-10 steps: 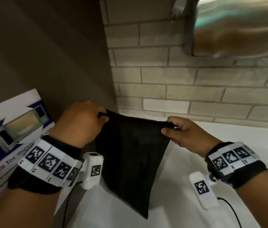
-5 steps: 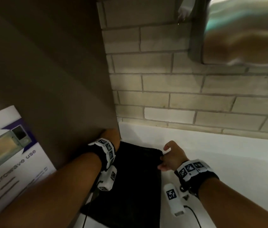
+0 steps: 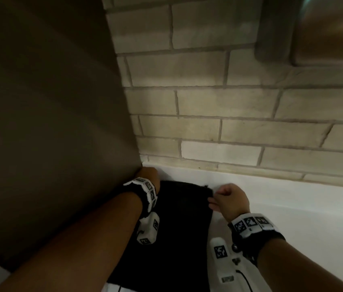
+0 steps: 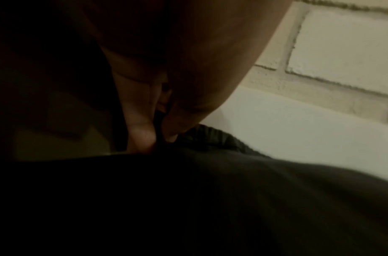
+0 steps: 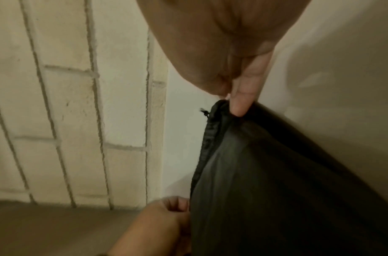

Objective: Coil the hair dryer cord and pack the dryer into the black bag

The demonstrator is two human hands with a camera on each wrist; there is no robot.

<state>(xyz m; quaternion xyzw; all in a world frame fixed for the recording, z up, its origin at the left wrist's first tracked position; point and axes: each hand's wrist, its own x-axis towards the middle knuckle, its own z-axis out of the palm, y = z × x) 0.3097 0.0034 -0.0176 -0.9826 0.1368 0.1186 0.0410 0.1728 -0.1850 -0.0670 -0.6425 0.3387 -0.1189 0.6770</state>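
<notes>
Biggest thing on my feed is the brick wall (image 3: 219,102) at the back, w/ a dark brown panel (image 3: 46,112) filling the left side and some blurry shiny metal fixture (image 3: 324,32) top right — can't tell what that is. Below the bricks runs the white table (image 3: 303,207).

On the table, tucked into the corner by the panel, is the black bag (image 3: 177,228), lying pretty much flat, top edge toward the wall. Hair dryer and its cord aren't in any view I've got.

Left hand (image 3: 148,173) is at the bag's far left corner, mostly hidden behind its wrist band in the head cam. Left wrist cam is dim, but the thumb and a finger are pressed together w/ black fabric between them, so it's pinching that hem. Right hand (image 3: 230,200) is at the far right corner; right wrist cam is clearer — fingers (image 5: 243,97) nipping the gathered hem, the rest curled in. There's a tiny black thread end (image 5: 203,111) sticking out just beside that corner.

Both wrists carry bands w/ black-and-white marker squares, and a white cam unit hangs off each.
</notes>
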